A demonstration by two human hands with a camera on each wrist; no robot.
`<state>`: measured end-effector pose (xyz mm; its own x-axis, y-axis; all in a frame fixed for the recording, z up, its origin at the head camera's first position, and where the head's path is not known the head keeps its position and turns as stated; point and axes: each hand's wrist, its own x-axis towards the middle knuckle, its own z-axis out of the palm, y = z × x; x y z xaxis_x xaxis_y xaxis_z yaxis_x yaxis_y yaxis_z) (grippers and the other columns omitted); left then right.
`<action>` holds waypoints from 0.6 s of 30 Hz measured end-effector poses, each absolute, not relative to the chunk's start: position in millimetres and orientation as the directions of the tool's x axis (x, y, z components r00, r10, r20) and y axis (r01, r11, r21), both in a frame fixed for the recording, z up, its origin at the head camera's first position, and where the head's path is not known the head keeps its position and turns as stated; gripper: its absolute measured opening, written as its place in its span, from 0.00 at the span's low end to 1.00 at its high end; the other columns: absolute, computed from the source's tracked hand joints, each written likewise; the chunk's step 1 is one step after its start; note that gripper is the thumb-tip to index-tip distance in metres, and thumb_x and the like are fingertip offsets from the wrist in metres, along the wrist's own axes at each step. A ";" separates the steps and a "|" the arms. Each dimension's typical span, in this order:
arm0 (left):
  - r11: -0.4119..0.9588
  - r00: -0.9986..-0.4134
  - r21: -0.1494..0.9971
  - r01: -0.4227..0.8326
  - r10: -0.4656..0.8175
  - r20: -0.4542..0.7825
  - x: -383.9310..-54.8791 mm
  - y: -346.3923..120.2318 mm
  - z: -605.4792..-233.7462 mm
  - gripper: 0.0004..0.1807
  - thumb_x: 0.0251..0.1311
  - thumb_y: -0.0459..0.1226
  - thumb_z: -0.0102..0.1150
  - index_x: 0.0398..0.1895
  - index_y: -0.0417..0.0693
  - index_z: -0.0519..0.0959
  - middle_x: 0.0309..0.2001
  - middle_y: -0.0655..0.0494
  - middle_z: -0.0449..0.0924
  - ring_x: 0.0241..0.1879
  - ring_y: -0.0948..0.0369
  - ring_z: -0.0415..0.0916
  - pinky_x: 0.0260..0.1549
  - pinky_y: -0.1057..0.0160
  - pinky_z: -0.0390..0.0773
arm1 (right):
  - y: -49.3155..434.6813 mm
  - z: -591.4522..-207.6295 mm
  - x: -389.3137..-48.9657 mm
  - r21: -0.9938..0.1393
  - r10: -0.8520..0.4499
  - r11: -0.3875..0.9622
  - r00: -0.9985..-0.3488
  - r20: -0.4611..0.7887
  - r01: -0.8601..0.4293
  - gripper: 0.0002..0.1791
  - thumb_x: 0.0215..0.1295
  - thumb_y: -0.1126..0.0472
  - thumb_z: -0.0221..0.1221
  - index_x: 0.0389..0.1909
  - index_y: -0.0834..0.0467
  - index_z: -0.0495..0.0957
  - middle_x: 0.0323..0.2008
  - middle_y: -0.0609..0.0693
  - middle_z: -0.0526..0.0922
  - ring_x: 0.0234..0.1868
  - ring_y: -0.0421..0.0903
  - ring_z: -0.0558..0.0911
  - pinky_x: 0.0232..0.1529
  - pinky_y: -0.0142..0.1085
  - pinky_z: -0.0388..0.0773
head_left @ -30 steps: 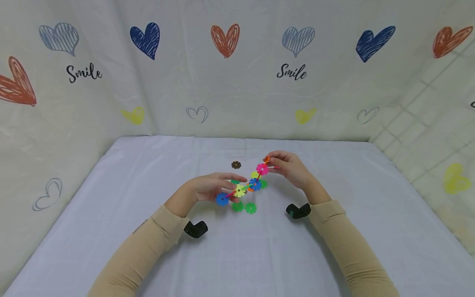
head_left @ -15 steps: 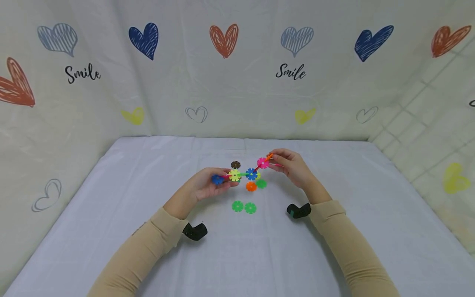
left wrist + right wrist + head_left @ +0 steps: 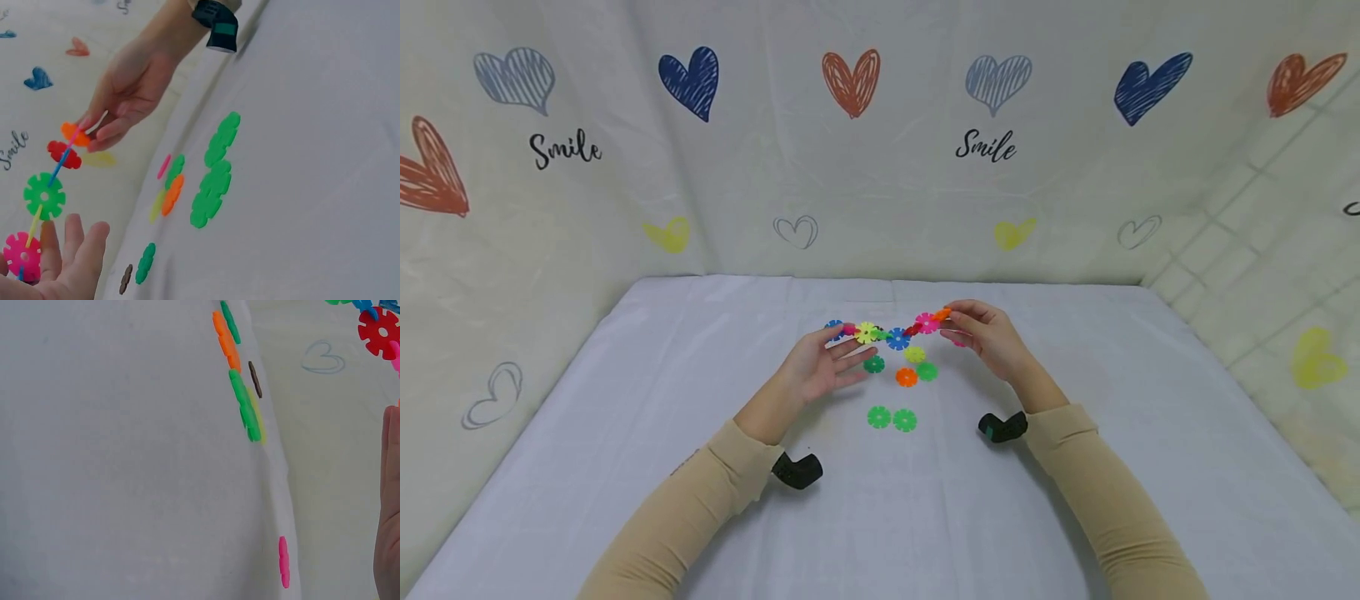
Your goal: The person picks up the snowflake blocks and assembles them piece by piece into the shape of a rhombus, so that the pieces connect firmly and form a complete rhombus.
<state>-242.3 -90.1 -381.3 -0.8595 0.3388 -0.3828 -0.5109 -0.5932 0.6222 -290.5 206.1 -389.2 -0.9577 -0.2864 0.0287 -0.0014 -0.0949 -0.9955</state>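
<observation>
A chain of interlocking flower-shaped plastic discs [image 3: 897,338] hangs in the air between both hands, in blue, pink, yellow, green, red and orange. My left hand [image 3: 822,367] holds it near its left end, by the pink and blue discs, the other fingers spread out. In the left wrist view, the chain's pink disc [image 3: 24,255] lies against that hand's fingers. At the right end, my right hand [image 3: 988,335] pinches the orange disc [image 3: 942,314] between thumb and fingertips. The right wrist view catches only the chain's red disc [image 3: 379,332] and part of the hand.
Loose discs lie on the white-covered table [image 3: 880,517]: two light green ones [image 3: 879,417] in front, then an orange disc [image 3: 907,377], a yellow disc [image 3: 915,355] and more green ones. A pink disc [image 3: 284,562] lies below the right hand. A printed cloth [image 3: 880,167] hangs behind.
My left hand has lifted its end of the chain up and away, straightening it between the hands. The right hand stays nearly in place, keeping the orange disc.
</observation>
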 end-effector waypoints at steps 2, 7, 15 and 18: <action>-0.626 -0.866 0.599 -0.499 0.335 -0.371 -241.5 -89.5 -382.9 0.14 0.82 0.44 0.41 0.62 0.51 0.63 0.76 0.43 0.59 0.74 0.42 0.61 0.69 0.35 0.55 | 205.0 -389.3 -289.6 -0.995 -0.297 -0.105 -0.954 0.034 -0.003 0.08 0.78 0.66 0.54 0.50 0.57 0.81 0.45 0.47 0.84 0.44 0.42 0.87 0.50 0.31 0.81; -0.696 -0.890 0.559 -0.451 0.307 -0.337 -241.0 -87.3 -385.2 0.18 0.82 0.46 0.40 0.68 0.57 0.58 0.77 0.45 0.55 0.73 0.40 0.61 0.67 0.31 0.54 | 204.6 -388.4 -288.2 -0.989 -0.368 -0.151 -0.928 0.061 -0.005 0.12 0.77 0.69 0.53 0.46 0.55 0.84 0.45 0.50 0.85 0.45 0.44 0.87 0.50 0.33 0.82; -0.666 -0.895 0.599 -0.445 0.314 -0.316 -238.2 -87.7 -385.1 0.12 0.82 0.46 0.39 0.56 0.53 0.67 0.64 0.46 0.67 0.71 0.38 0.63 0.65 0.35 0.62 | 217.0 -382.9 -291.9 -0.999 -0.396 -0.031 -0.918 0.026 -0.015 0.19 0.79 0.63 0.53 0.64 0.69 0.73 0.56 0.55 0.81 0.51 0.46 0.85 0.54 0.36 0.81; -0.645 -0.886 0.608 -0.463 0.327 -0.328 -236.8 -88.8 -386.5 0.12 0.82 0.47 0.39 0.57 0.53 0.67 0.63 0.46 0.68 0.71 0.39 0.64 0.63 0.39 0.66 | 224.5 -381.6 -295.7 -0.995 -0.328 0.101 -0.944 -0.031 -0.002 0.24 0.79 0.60 0.54 0.66 0.73 0.69 0.58 0.60 0.79 0.51 0.46 0.84 0.55 0.34 0.80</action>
<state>-236.8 -88.8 -386.5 -0.8863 0.3273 -0.3277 -0.4630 -0.6446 0.6084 -295.7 224.5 -381.6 -0.9442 -0.3278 -0.0310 -0.0023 0.1007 -0.9949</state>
